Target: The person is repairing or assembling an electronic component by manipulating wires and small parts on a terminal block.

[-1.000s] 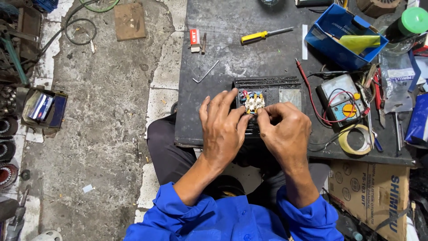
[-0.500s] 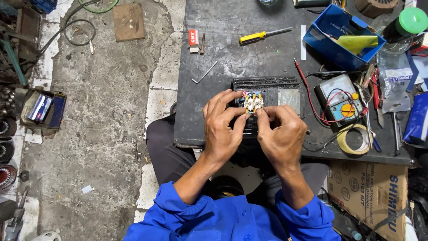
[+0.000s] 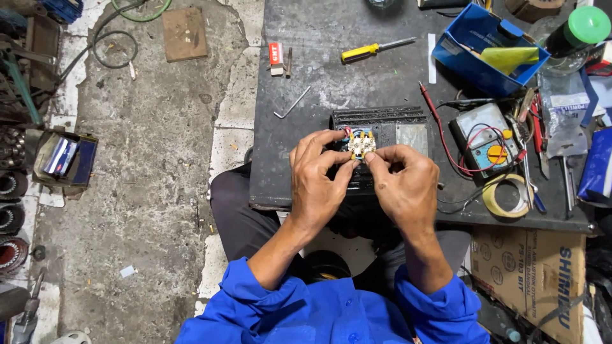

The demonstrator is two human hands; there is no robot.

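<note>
Both hands meet over a small cream terminal block (image 3: 361,145) that sits on top of a black ribbed motor (image 3: 382,124) at the near edge of the dark counter (image 3: 319,57). The left hand (image 3: 319,185) curls in from the left, its fingertips (image 3: 342,136) touching the block's left side and upper corner, the thumb tucked under toward the middle. The right hand (image 3: 403,188) comes in from the right with thumb and forefinger pinched together at the block's lower right corner; the grip there looks closed on something very small, but what it pinches is too small to tell. The left grip is partly closed, fingers bent around the block rather than clamped on it. Thin coloured wires show at the block's top edge. Just right of the motor lies a grey multimeter (image 3: 486,137) with a yellow dial, its red test lead (image 3: 440,127) running up the counter past the motor's right side. A roll of tape (image 3: 508,196) lies near the counter's front edge, right of the right hand. Farther back, well apart from the hands, are a yellow-handled screwdriver (image 3: 370,50), a bent hex key (image 3: 292,103) and a blue tray (image 3: 475,60). Blue sleeves (image 3: 268,306) fill the bottom of the view, and a cardboard box (image 3: 532,274) stands on the floor under the counter's right end.
</note>
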